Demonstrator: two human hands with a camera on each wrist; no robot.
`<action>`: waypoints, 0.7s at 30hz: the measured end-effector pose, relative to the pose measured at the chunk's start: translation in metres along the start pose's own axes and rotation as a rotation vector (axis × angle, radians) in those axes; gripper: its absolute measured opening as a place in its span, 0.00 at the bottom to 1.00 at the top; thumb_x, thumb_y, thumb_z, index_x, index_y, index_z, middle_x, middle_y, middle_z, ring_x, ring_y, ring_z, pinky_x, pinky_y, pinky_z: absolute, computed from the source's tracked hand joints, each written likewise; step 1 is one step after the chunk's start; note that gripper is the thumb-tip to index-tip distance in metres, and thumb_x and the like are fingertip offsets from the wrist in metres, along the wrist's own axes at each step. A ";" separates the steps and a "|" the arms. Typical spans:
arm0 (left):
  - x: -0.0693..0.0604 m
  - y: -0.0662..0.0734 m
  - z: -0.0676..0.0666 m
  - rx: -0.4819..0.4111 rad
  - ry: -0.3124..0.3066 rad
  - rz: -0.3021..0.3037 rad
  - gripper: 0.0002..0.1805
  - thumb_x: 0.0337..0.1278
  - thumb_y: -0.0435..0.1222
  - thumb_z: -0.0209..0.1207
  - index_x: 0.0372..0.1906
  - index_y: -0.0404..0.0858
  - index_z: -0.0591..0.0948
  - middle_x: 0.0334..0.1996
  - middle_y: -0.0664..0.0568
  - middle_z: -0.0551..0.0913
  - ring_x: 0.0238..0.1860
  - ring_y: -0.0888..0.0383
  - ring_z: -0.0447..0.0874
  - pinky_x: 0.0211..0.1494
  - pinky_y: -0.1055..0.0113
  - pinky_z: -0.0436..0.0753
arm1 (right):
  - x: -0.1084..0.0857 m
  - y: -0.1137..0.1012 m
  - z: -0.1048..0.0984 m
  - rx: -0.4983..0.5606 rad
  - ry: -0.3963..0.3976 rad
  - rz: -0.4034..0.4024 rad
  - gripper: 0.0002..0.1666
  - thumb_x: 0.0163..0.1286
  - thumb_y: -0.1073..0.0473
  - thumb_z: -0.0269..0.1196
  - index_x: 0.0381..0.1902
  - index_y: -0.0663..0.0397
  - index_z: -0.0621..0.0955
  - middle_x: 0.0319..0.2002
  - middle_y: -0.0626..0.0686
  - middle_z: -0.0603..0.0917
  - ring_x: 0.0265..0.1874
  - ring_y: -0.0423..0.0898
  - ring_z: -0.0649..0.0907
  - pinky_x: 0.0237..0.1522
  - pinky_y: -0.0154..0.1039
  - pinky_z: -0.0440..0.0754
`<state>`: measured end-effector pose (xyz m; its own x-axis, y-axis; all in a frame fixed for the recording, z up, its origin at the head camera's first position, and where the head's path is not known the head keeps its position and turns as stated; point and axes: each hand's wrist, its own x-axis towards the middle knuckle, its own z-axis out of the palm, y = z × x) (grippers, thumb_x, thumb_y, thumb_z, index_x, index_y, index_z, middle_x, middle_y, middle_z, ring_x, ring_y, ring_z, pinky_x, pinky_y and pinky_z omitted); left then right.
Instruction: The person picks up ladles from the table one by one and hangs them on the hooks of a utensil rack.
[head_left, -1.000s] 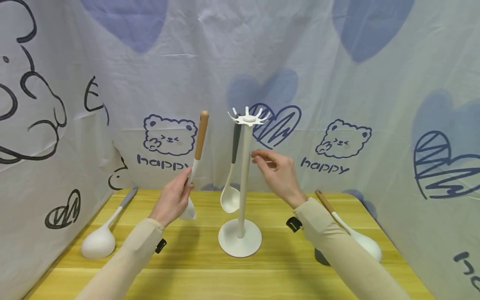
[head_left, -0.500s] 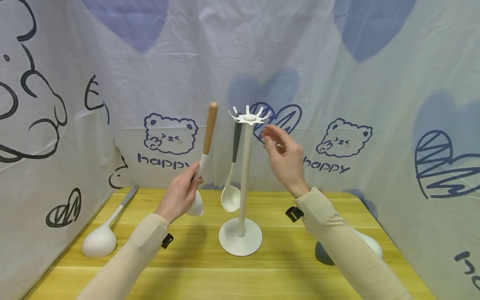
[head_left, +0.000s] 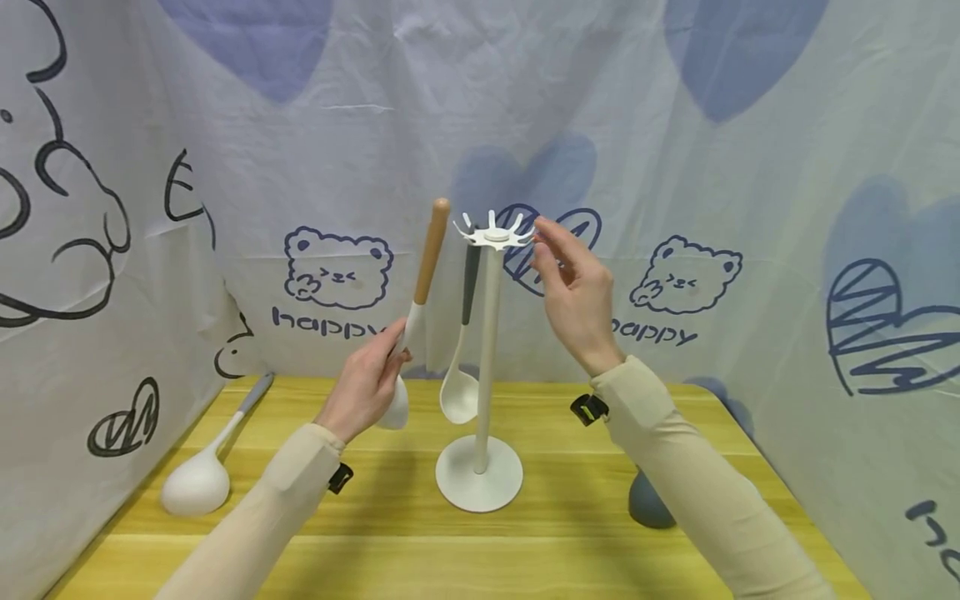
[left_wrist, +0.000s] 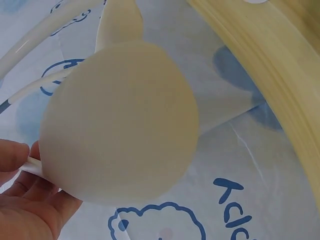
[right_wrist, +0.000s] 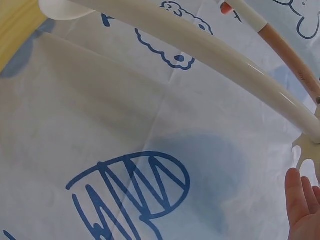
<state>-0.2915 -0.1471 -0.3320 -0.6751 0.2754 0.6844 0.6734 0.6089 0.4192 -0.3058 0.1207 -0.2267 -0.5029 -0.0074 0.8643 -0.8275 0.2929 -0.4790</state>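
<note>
A ladle (head_left: 431, 262) with a wooden handle and white neck is gripped by my left hand (head_left: 360, 383), handle pointing up. Its round white bowl (left_wrist: 120, 120) fills the middle of the left wrist view. A white utensil stand (head_left: 489, 358) stands just right of it, topped by a ring of hooks (head_left: 496, 237). From one hook hangs another ladle (head_left: 459, 392) with a dark grey handle. My right hand (head_left: 577, 292) is raised at the ring's right side, with thumb and fingers spread around a hook tip. Contact there is unclear.
On the table (head_left: 360, 550), a grey-handled white ladle (head_left: 197, 483) lies at the left. A dark grey rounded object (head_left: 651, 502) sits at the right, partly behind my sleeve. A printed cloth (head_left: 420, 150) surrounds the table's back and sides.
My left hand has moved right and slightly up, bringing the wooden-handled ladle closer to the stand. My right hand has risen from beside the pole to the hook ring.
</note>
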 end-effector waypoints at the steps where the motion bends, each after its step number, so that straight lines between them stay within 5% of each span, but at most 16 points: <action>1: 0.000 0.000 0.000 -0.002 -0.001 -0.001 0.29 0.67 0.24 0.53 0.71 0.37 0.65 0.56 0.37 0.79 0.47 0.45 0.86 0.54 0.51 0.84 | 0.001 -0.001 0.000 0.002 -0.003 -0.002 0.20 0.75 0.61 0.56 0.63 0.57 0.77 0.63 0.54 0.78 0.53 0.53 0.83 0.49 0.31 0.84; 15: 0.000 0.003 0.003 0.008 -0.001 0.014 0.29 0.67 0.24 0.53 0.71 0.37 0.65 0.53 0.37 0.80 0.46 0.45 0.86 0.54 0.52 0.85 | 0.007 -0.004 -0.002 -0.001 -0.006 0.009 0.16 0.76 0.59 0.55 0.54 0.61 0.82 0.62 0.52 0.80 0.49 0.54 0.86 0.47 0.29 0.84; 21: 0.000 0.003 0.004 0.009 -0.006 0.011 0.29 0.67 0.24 0.53 0.71 0.39 0.66 0.55 0.38 0.80 0.46 0.46 0.86 0.54 0.50 0.84 | 0.012 -0.007 -0.004 -0.003 -0.020 0.020 0.15 0.74 0.56 0.59 0.47 0.59 0.86 0.59 0.51 0.83 0.55 0.43 0.83 0.49 0.30 0.84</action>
<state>-0.2909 -0.1425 -0.3327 -0.6692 0.2864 0.6857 0.6784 0.6121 0.4063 -0.3045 0.1224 -0.2127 -0.5245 -0.0207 0.8511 -0.8165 0.2957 -0.4959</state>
